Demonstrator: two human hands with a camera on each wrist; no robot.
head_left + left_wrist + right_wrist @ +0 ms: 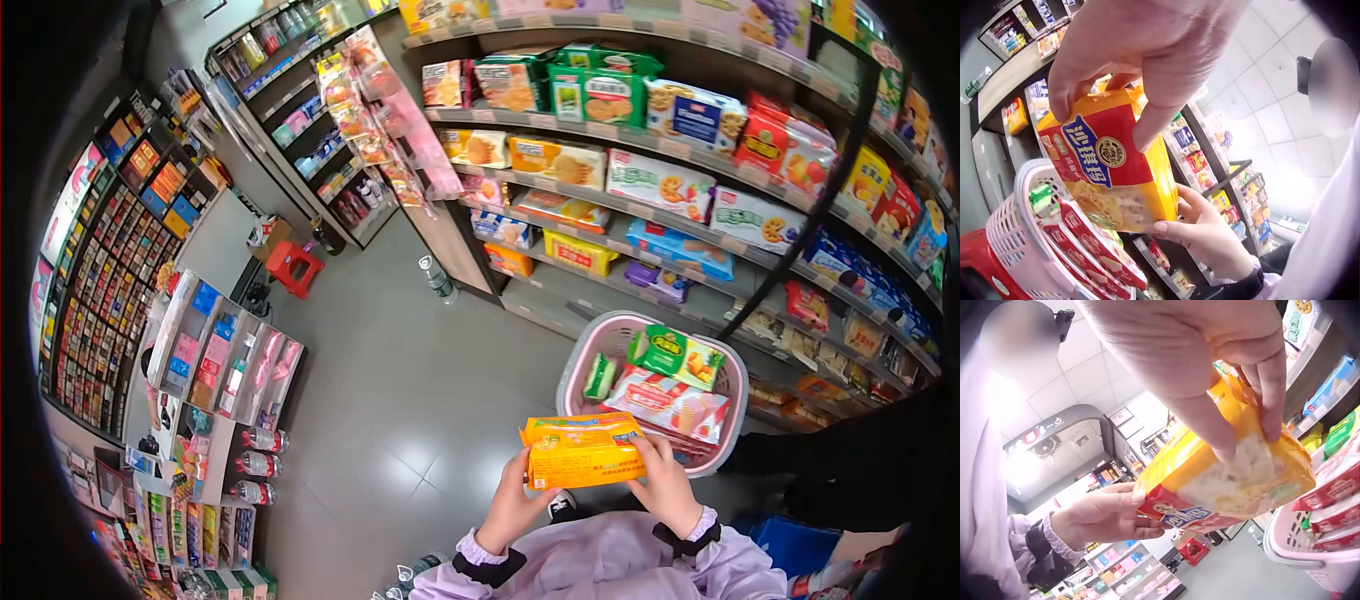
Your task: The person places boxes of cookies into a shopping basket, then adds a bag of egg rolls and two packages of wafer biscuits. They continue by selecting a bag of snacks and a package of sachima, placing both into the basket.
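Observation:
A yellow and red packet of sachima [585, 452] is held level in front of the body, between both hands. My left hand [510, 508] grips one end, its thumb along the printed red face in the left wrist view. At the other end, my right hand [668, 488] has its thumb and fingers around the yellow wrapper. Just beyond the packet stands a pink and white shopping basket [566, 385]. Inside lie a green packet [680, 357], red and white packets [665, 402] and a small green packet [600, 378]. The basket's near side is partly hidden by the packet and right hand.
Stocked snack shelves [600, 130] curve around the front and right. A clear bottle [438, 280] stands on the grey floor [390, 400], near a shelf end. Further back is a red stool [294, 268]. Display racks [225, 345] and several bottles [260, 464] line the left counter.

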